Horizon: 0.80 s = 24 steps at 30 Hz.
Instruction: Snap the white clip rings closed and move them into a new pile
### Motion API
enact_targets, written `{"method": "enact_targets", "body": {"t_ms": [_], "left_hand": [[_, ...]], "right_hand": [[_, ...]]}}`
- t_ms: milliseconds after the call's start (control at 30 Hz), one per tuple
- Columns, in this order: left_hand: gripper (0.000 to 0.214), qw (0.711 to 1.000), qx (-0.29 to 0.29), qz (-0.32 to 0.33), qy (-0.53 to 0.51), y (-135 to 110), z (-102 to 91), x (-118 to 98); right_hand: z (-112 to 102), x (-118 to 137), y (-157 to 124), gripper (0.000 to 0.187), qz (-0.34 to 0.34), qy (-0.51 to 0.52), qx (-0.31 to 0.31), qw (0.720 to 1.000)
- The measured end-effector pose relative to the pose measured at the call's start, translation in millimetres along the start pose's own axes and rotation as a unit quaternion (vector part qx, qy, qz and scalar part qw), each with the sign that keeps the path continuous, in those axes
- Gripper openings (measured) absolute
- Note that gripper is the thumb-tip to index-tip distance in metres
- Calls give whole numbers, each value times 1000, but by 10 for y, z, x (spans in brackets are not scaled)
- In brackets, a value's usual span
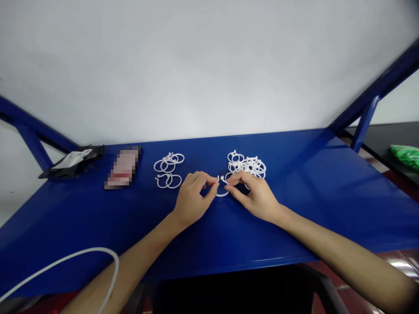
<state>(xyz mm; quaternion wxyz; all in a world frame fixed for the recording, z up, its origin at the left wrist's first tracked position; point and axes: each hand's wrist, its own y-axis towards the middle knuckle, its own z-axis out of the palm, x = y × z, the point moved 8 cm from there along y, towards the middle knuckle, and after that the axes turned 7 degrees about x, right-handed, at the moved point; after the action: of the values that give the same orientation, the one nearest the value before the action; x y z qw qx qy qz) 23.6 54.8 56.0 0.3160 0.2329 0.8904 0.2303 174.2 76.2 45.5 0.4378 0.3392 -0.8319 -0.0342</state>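
Both my hands pinch one white plastic ring (222, 193) over the blue table (314, 192). My left hand (194, 198) grips the ring's left end between thumb and fingers. My right hand (253, 194) holds its right end. The ring's two ends stand slightly apart between my fingertips. A heap of white rings (248, 166) lies just behind my right hand. A smaller group of white rings (168, 169) lies behind and left of my left hand.
A blurred pinkish flat item (123, 168) and a black packet with a white label (72, 160) lie at the table's left. A white cable (75, 257) curves at the lower left. Blue frame bars (369, 104) rise on both sides; something green (407, 155) lies on a dark surface at the far right.
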Motion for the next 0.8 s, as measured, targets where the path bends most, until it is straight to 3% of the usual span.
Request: {"method": "enact_targets", "body": {"t_ms": [233, 400, 533, 800], "left_hand": [[8, 975, 104, -112, -164, 0, 162, 190], [13, 956, 150, -139, -211, -29, 266, 218], [12, 966, 141, -117, -183, -46, 258, 154], [17, 992, 92, -3, -89, -139, 245, -21]], "right_hand": [[-46, -9, -11, 12, -26, -34, -24, 999], [-26, 84, -17, 6, -91, -50, -8, 995], [15, 136, -61, 8, -119, -74, 11, 990], [109, 282, -151, 17, -188, -159, 51, 968]]}}
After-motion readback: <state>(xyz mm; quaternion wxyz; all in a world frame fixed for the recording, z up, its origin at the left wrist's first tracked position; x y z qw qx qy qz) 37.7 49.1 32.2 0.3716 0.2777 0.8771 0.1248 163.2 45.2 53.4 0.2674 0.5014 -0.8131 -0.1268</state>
